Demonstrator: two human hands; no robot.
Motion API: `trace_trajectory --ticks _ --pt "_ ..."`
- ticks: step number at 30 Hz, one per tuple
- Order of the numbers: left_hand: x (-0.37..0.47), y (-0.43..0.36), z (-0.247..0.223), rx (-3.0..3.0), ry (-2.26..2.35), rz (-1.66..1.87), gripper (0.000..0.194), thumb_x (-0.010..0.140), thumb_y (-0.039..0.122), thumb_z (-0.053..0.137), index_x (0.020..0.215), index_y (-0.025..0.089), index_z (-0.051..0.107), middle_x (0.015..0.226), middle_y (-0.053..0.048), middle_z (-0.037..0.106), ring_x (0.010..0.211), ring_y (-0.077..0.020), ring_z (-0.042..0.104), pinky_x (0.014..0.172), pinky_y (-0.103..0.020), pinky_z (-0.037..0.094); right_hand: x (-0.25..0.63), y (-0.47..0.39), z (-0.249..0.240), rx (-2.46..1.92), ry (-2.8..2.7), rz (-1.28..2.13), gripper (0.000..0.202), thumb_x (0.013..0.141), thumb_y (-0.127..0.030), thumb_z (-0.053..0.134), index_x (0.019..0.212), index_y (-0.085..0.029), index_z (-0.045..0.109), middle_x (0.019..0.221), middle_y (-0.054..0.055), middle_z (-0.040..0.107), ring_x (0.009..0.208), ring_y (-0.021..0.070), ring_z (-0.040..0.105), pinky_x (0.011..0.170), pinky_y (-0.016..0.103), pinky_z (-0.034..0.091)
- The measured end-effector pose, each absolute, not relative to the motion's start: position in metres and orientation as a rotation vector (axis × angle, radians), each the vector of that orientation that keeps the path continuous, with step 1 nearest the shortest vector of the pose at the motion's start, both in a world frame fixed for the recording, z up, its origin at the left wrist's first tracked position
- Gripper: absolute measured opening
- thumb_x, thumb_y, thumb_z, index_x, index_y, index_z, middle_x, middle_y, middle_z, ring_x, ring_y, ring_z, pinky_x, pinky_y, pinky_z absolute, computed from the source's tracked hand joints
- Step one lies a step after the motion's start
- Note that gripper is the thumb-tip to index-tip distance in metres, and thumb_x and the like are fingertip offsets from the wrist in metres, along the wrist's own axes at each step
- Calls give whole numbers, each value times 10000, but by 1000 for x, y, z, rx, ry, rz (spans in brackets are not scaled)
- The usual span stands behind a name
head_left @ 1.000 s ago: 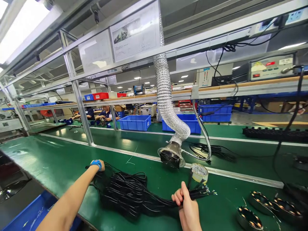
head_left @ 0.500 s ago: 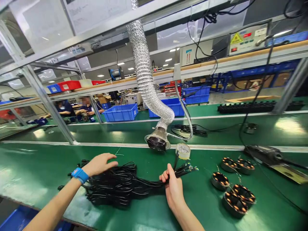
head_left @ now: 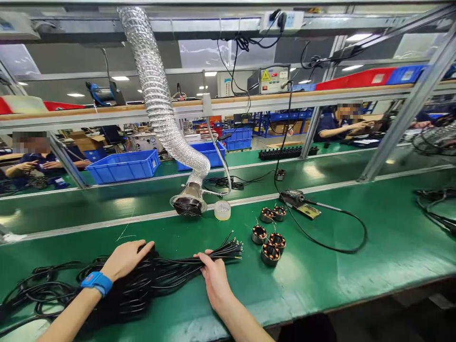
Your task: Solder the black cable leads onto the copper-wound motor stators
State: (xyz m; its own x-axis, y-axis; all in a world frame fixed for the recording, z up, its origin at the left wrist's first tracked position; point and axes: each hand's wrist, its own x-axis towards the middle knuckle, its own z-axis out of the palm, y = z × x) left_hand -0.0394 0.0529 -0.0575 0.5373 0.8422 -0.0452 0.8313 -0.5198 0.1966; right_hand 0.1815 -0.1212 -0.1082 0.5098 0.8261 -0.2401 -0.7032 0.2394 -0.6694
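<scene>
A large bundle of black cables [head_left: 131,289] lies on the green bench at the lower left. My left hand [head_left: 126,259], with a blue wristband [head_left: 97,283], rests on top of the bundle, its fingers hidden or partly pressed against the cables. Near the cables' stripped ends [head_left: 231,248], my right hand [head_left: 213,275] has its thumb and fingers around the strands. Just right of those ends are several round copper-wound motor stators [head_left: 270,254]. Behind them a roll of clear tape [head_left: 222,210] sits by a fume hose's fan [head_left: 187,205].
A soldering tool [head_left: 294,198] with a looping cord lies at the right behind the stators. Blue bins [head_left: 123,166] stand across the bench. More dark cables [head_left: 436,209] lie at the far right. People sit beyond the frame posts.
The view has swung right. My left hand has come down onto the bundle, and the cable ends now lie lower and fanned out beside my right hand. More cable shows at the left.
</scene>
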Motion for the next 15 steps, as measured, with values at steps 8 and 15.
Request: trace_trajectory --ticks 8,15 --pt "-38 52 -51 2597 1404 46 636 928 681 272 1085 208 668 1062 -107 724 990 -283 658 817 -344 453 189 -129 -109 -926 -232 1105 560 485 -417 927 859 -162 598 798 28 694 773 193 671 706 296 545" --pt "-28 79 -62 2757 1539 100 681 970 634 206 869 174 698 849 -141 726 855 -285 681 734 -327 448 184 -125 -105 -1061 -285 1106 540 554 -497 899 844 -125 635 653 12 658 587 195 655 561 302 562"
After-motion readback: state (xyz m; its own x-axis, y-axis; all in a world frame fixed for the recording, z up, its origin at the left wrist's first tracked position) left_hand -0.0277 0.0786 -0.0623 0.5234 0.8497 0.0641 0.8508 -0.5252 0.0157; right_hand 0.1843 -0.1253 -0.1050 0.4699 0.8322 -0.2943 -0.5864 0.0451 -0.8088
